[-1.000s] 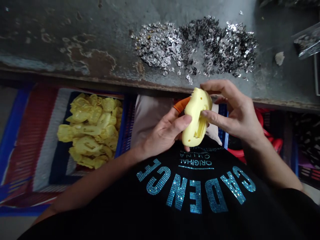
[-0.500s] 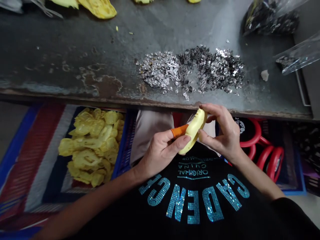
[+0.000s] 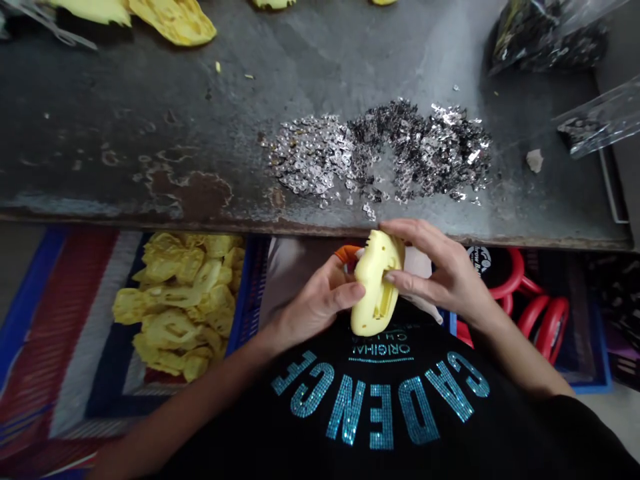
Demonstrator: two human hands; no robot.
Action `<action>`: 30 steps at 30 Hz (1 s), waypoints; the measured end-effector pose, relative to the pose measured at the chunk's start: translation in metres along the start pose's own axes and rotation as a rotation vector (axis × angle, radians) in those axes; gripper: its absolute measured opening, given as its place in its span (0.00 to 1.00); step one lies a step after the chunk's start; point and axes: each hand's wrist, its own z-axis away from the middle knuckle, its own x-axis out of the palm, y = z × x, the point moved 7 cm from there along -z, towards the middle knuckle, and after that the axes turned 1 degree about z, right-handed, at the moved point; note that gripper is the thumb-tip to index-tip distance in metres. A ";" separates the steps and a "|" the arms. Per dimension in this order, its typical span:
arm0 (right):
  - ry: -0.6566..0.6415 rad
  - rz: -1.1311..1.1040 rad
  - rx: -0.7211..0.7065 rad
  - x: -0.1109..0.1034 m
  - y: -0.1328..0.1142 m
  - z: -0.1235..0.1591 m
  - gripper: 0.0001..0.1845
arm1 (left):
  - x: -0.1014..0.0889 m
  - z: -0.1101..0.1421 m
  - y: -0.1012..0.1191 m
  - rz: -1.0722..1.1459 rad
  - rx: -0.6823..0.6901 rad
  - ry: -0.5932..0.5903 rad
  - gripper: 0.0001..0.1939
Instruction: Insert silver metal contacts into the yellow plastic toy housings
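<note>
Between my two hands, just below the table edge, is a yellow moulded plastic shell [image 3: 369, 280] with a long slot and small holes in its face. My left hand [image 3: 320, 293] grips its left side, thumb in front and a finger with an orange finger cot behind. My right hand [image 3: 435, 270] holds the other side, its thumb at the slot and its fingers along the top end. Whether anything small is under the right thumb cannot be made out. Above the hands, a heap of small shiny metal contact pieces [image 3: 320, 157] is spread on the table.
The worn metal table [image 3: 250, 100] has a front edge right above my hands. More yellow shells [image 3: 175, 27] lie at its back left. Plastic bags of metal pieces [image 3: 550, 43] sit at the back right. Below are a crate of yellow parts [image 3: 180, 300] and red-rimmed parts [image 3: 545, 320].
The yellow shell has turned from edge-on so its slotted face now shows, and it has shifted slightly left and down. My right thumb has moved onto that face.
</note>
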 end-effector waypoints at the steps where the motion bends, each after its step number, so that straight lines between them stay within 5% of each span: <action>1: -0.006 0.015 -0.009 -0.004 0.008 -0.009 0.28 | 0.000 0.000 0.003 0.009 -0.012 -0.014 0.31; 5: 0.135 0.430 0.062 -0.017 0.048 -0.041 0.14 | -0.001 0.007 0.024 0.011 0.017 -0.025 0.41; 10: 0.060 0.595 0.084 0.003 0.070 -0.059 0.02 | -0.006 0.012 0.034 0.075 0.054 -0.018 0.40; 15: 0.077 0.520 0.063 -0.015 0.033 -0.052 0.05 | -0.012 0.008 0.030 0.068 0.115 -0.003 0.41; 21: -0.082 0.135 -0.105 -0.022 -0.030 -0.038 0.06 | 0.009 0.009 0.019 0.041 -0.019 -0.145 0.40; 25: -0.145 0.120 -0.150 -0.019 -0.042 -0.031 0.04 | 0.027 0.016 0.018 0.015 -0.027 -0.162 0.35; 30: -0.104 0.043 -0.127 -0.026 -0.043 -0.024 0.03 | 0.035 0.021 0.014 -0.011 0.002 -0.117 0.41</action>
